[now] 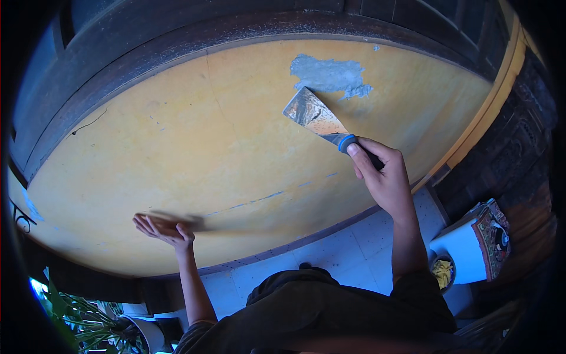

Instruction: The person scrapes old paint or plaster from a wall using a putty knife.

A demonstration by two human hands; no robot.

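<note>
My right hand (pixel 380 171) is closed round the dark handle of a putty knife (pixel 318 115), which has a blue ring at its collar. The wide metal blade is smeared and points up and left. Its far corner lies at the lower edge of a bare grey patch (pixel 327 75) on the yellow wall (pixel 177 135); whether it touches the wall I cannot tell. Lower on the left, my left hand (pixel 165 229) is raised close to the wall with its fingers stretched out and nothing in it. A shadow falls on the wall beside it.
Dark wooden trim (pixel 194 44) borders the wall above. At the right stand a white box-like stand (pixel 463 251) with a patterned cover and a bin (pixel 442 271) holding something yellow. A potted plant (pixel 88 318) is at the lower left. Pale tiles (pixel 330 253) cover the floor.
</note>
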